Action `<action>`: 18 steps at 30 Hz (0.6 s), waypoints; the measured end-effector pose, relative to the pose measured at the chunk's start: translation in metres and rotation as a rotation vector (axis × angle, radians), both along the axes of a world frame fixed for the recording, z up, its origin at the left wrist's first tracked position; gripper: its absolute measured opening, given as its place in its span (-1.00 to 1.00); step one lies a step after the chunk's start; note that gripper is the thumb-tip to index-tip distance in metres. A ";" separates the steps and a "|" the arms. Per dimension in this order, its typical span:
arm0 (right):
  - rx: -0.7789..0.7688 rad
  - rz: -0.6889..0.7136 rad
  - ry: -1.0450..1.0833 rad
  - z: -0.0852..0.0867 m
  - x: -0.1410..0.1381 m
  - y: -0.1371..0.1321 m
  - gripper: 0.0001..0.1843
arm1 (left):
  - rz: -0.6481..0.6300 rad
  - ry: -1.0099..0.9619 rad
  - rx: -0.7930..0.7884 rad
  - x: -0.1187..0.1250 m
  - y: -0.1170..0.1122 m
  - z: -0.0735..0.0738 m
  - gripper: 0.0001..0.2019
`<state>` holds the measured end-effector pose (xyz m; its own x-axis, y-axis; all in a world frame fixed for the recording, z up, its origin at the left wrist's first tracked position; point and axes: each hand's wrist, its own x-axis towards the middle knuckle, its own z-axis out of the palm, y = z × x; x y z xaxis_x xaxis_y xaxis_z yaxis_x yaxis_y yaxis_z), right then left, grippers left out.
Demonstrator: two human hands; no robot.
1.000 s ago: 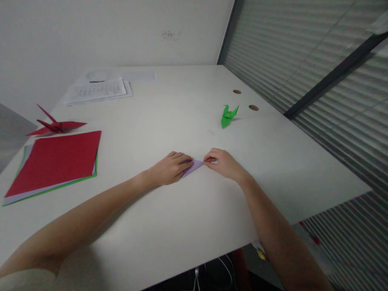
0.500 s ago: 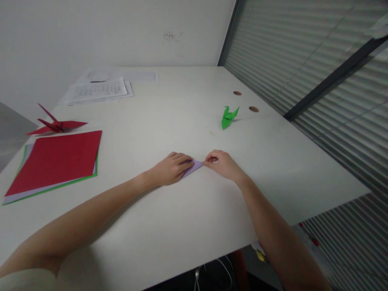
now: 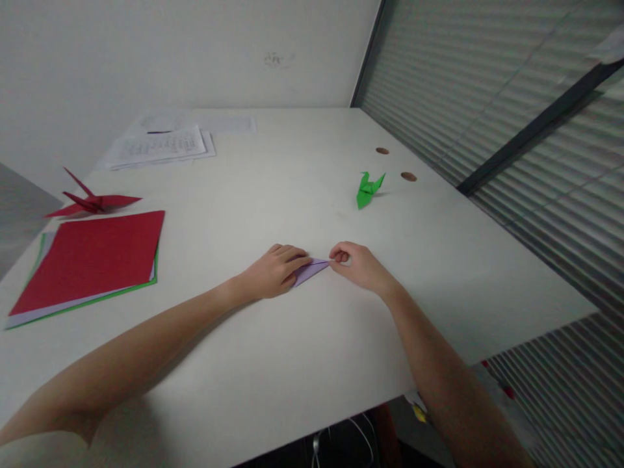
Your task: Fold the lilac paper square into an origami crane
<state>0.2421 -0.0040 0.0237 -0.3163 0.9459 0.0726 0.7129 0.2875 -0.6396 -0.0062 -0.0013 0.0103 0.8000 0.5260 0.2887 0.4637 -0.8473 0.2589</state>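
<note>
A small folded piece of purple origami paper (image 3: 312, 269) lies on the white table, its narrow point turned to the right. My left hand (image 3: 275, 271) rests over its left part, fingers on the far side and thumb on the near side, holding it down and hiding much of it. At the pointed tip, my right hand (image 3: 359, 265) has thumb and index finger pinched together on the paper, the other fingers curled in. A fold line runs along the visible purple part.
A green origami crane (image 3: 369, 190) stands beyond my right hand, near two round holes in the table (image 3: 487, 273). At the left are a red origami crane (image 3: 95, 203) and stacked coloured sheets (image 3: 92, 260), red on top. Printed papers (image 3: 158, 148) lie farther back; blinds (image 3: 487, 84) border the right.
My right fingertips have shifted very slightly right along the paper's tip, and a little more purple shows between the hands. My left hand stays in place.
</note>
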 end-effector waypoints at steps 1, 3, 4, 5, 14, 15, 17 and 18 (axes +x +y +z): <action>-0.005 0.008 0.017 -0.001 0.001 0.001 -0.95 | 0.002 -0.001 -0.007 0.000 0.000 0.000 -0.56; -0.019 0.015 0.023 -0.001 0.002 0.001 -0.94 | 0.004 -0.001 -0.022 -0.001 0.000 0.002 -0.55; -0.024 0.015 0.024 0.000 0.002 0.002 -0.93 | 0.011 -0.002 -0.035 -0.001 0.001 0.003 -0.54; -0.024 0.014 0.032 0.001 0.002 0.001 -0.91 | 0.023 -0.007 -0.055 -0.001 0.002 0.006 -0.55; 0.141 0.208 0.196 0.014 -0.012 -0.012 -0.87 | 0.198 -0.062 -0.469 -0.002 0.011 0.033 -0.62; 0.146 0.211 0.212 0.014 -0.015 -0.013 -0.87 | 0.204 -0.064 -0.521 -0.002 0.011 0.035 -0.64; 0.136 0.206 0.247 0.013 -0.019 -0.015 -0.87 | 0.199 -0.110 -0.634 -0.003 0.008 0.040 -0.66; 0.126 0.204 0.267 0.012 -0.021 -0.015 -0.88 | 0.189 -0.140 -0.706 -0.002 0.007 0.042 -0.66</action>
